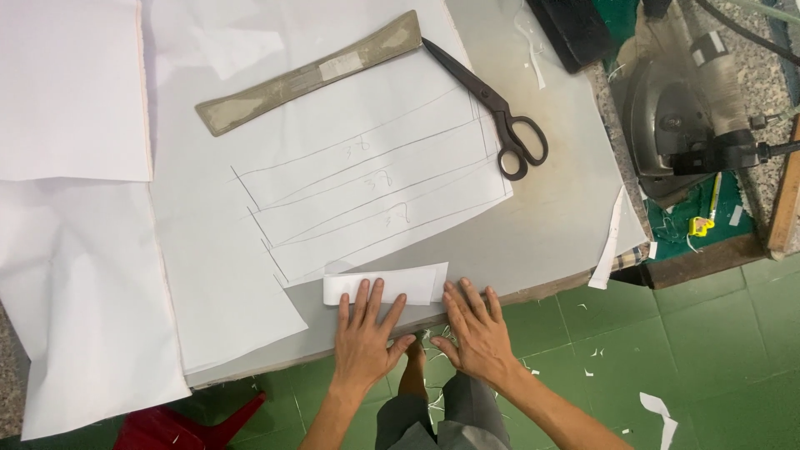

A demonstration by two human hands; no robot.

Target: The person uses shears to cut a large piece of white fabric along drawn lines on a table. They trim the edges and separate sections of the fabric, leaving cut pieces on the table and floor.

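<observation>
White strip (pixel 387 286), lengthwise along table edge (pixel 533 292)

Two bare hands are visible, the left hand (pixel 364 329) and the right hand (pixel 477 332). Both forearms are uncovered; no sleeve reaches the wrists. No rings, watch, gloves or bands appear on either hand. Fingernails are short and unpainted. The lower body is clothed in grey trousers (pixel 454 417) of a plain woven fabric. One bare foot (pixel 414 360) shows between the forearms, without shoe or sock
</observation>
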